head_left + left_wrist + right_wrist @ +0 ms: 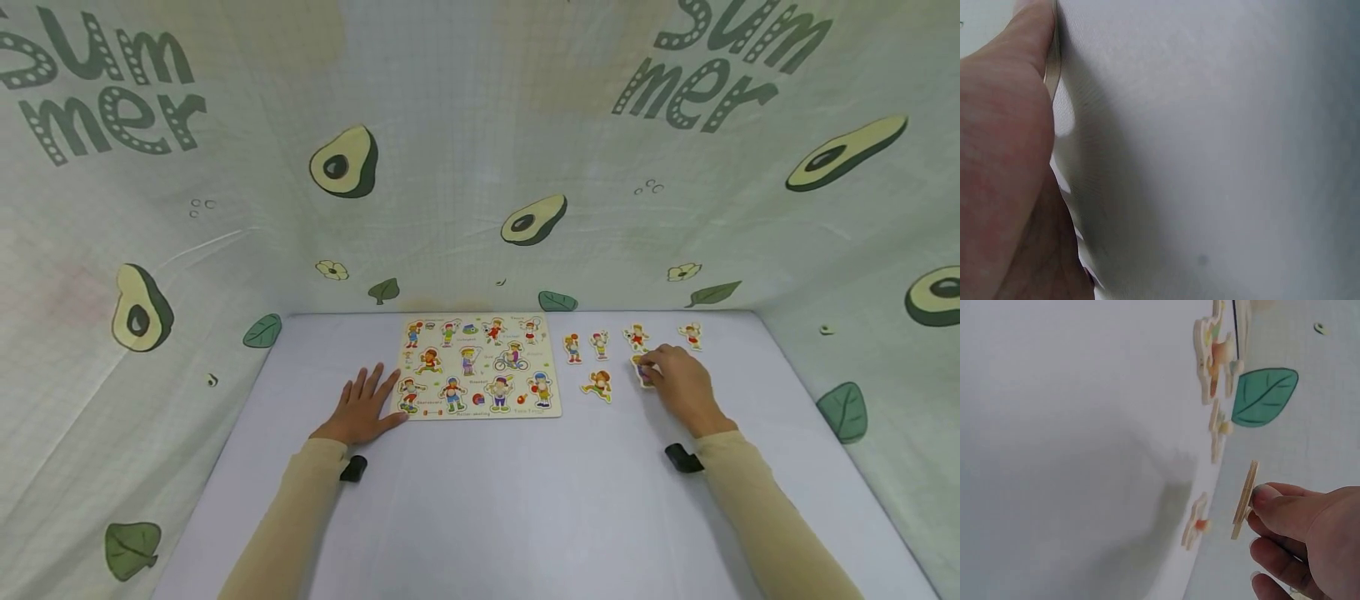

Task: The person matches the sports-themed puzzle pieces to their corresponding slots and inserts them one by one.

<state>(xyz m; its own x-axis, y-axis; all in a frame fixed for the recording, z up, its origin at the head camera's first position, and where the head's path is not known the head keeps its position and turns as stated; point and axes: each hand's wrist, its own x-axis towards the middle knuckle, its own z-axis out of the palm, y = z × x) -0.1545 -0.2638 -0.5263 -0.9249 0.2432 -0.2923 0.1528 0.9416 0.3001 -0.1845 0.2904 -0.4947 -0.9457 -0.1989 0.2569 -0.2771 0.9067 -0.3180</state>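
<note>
My left hand (362, 410) lies spread on the table, its thumb and index finger at the left edge of a wooden peg puzzle board (447, 367) printed with children playing sports. In the left wrist view, the thumb side of that hand fills the left part. To the right of the board, my right hand (682, 387) pinches a puzzle piece (1245, 494) between thumb and fingers. The right wrist view shows this piece edge-on, raised off the table. Its picture is mostly covered by the fingers in the head view.
Several loose puzzle pieces lie around the right hand: a running figure (597, 386), two standing figures, (573, 348) one nearest the board, a red-clothed figure (636, 337) and one farther right (691, 336). A cloth backdrop (450, 267) with avocados rises behind the white table (510, 500).
</note>
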